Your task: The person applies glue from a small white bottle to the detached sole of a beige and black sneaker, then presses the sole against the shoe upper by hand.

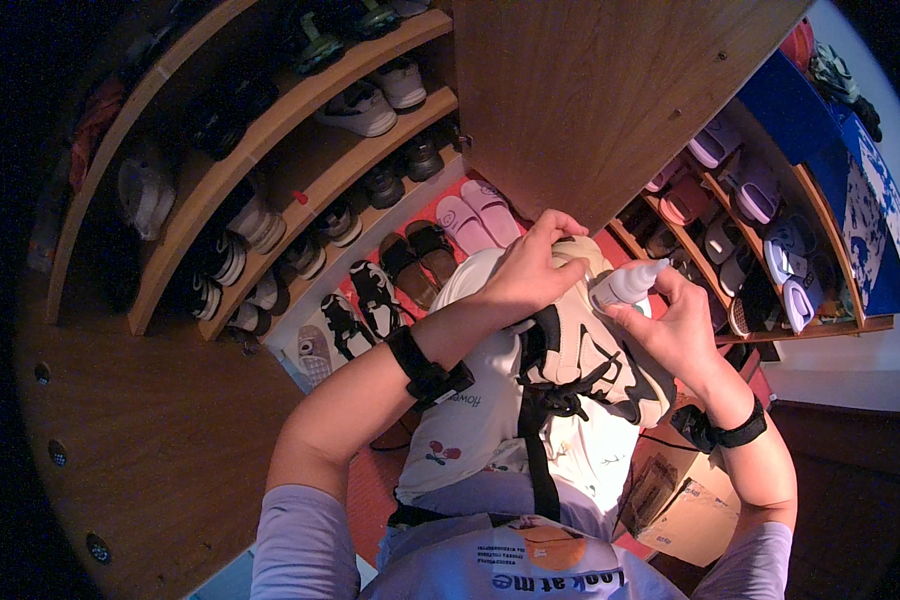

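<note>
A beige and black sneaker (581,352) lies across my lap on white printed cloth, its black laces towards me. My left hand (544,262) rests at the far end of the shoe, fingers bent over its edge; it touches the shoe, but how firmly it grips is hidden. Between the thumb and fingers of my right hand (667,315) is a small white squeeze bottle (630,285) with a pointed nozzle, tilted up to the right, just above the side of the shoe. Black bands circle both wrists.
Wooden shelves (270,150) with many shoes rise on the left. Beyond my knees, pink slippers (480,217), brown sandals (418,262) and sneakers stand in a row. A wooden door panel (607,90) is ahead, a slipper rack (750,225) right, a cardboard box (690,510) lower right.
</note>
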Motion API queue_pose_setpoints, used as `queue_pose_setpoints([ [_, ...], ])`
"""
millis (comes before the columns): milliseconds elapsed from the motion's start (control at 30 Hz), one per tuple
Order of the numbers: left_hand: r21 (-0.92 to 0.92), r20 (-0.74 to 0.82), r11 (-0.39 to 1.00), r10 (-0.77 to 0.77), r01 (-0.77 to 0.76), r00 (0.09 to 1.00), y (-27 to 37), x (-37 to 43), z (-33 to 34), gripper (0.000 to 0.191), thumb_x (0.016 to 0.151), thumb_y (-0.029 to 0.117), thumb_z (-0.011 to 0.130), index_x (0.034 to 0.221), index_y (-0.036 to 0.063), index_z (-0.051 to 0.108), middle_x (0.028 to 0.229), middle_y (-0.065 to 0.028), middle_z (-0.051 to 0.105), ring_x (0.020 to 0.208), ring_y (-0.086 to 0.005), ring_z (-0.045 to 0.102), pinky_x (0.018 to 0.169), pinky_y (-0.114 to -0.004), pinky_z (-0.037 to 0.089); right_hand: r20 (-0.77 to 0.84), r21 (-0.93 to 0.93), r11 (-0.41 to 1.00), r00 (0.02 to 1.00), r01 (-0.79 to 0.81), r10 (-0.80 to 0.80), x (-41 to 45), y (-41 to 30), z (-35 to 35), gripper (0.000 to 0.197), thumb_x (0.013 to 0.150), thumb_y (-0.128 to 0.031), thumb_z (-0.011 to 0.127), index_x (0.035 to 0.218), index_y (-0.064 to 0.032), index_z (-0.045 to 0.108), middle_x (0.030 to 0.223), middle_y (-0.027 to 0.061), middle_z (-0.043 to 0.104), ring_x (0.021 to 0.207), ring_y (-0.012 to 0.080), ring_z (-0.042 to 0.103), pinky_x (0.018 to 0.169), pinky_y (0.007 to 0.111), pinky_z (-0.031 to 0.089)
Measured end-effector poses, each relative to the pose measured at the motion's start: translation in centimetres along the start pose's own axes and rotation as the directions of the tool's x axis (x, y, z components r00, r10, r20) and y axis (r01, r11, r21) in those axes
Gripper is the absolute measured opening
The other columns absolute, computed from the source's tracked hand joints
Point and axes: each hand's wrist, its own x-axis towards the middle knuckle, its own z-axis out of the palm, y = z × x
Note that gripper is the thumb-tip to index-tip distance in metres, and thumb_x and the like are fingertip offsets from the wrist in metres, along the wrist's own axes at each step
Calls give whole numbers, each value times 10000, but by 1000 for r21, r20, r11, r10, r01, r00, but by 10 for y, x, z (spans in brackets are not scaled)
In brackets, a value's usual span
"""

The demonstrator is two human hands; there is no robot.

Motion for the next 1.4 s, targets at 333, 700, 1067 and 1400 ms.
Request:
queue_pose_setpoints([
  [333, 50, -12, 999, 15, -14, 1000, 4, -3, 1, 448, 805, 31, 699, 1137, 19, 400, 1243, -159, 548, 1153, -222, 542, 990, -335, 432, 17, 10, 1000, 999, -28, 28, 1, 1, -1, 347, 741, -130, 764, 1049, -9, 659, 982, 114, 707, 915, 181, 676, 827, 303, 508],
  [700, 145, -12, 988, -47, 48, 999, 13, 1, -2, 491, 736, 46, 712, 1130, -11, 425, 1175, -158, 577, 1105, -214, 570, 949, -323, 457, 26, 46, 998, 999, -32, 31, 0, 4, 1, 353, 742, -125, 765, 1057, -10, 652, 985, 97, 697, 919, 166, 657, 839, 294, 495],
  [1067, 214, 12, 976, -43, 40, 999, 22, 6, -2, 491, 705, 46, 711, 1119, -10, 451, 1117, -134, 578, 1073, -205, 571, 934, -312, 455, 7, 110, 993, 1000, -31, 30, -4, 6, -2, 337, 748, -137, 757, 1040, -14, 642, 976, 105, 704, 901, 175, 668, 820, 304, 496],
  [1400, 163, 42, 984, -73, 65, 996, 23, 4, -4, 484, 741, 14, 708, 1141, 10, 435, 1174, -128, 560, 1104, -185, 553, 969, -307, 441, -87, 133, 991, 996, -3, 14, -15, 16, -7, 326, 760, -125, 754, 1049, -20, 645, 975, 104, 704, 907, 160, 664, 823, 293, 498],
])
